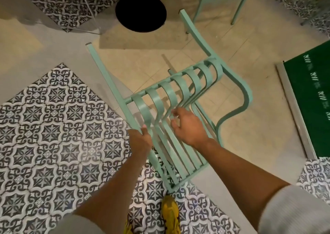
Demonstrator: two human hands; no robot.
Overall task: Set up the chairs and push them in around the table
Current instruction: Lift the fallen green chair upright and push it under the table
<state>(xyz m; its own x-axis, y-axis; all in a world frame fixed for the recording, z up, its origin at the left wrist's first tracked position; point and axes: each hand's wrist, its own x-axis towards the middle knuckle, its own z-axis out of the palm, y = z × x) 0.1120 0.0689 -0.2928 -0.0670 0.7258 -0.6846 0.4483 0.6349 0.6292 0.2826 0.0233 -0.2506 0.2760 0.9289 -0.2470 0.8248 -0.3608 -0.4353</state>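
Observation:
A mint-green metal slatted chair (pixel 180 87) lies tipped over on the floor, its legs pointing away toward the table base. My left hand (pixel 141 141) grips the chair's left side rail near the seat. My right hand (pixel 189 126) rests on the slats at the bend between seat and back, fingers curled around one slat. The table shows only as a black round pedestal base (pixel 141 10) at the top of the view, just beyond the chair's legs.
Legs of another mint-green chair (pixel 237 3) stand at the top right. A green mat (pixel 310 98) with a metal edge lies at the right. Patterned tiles (pixel 53 135) cover the floor at left. My yellow shoe (pixel 169 214) stands below the chair.

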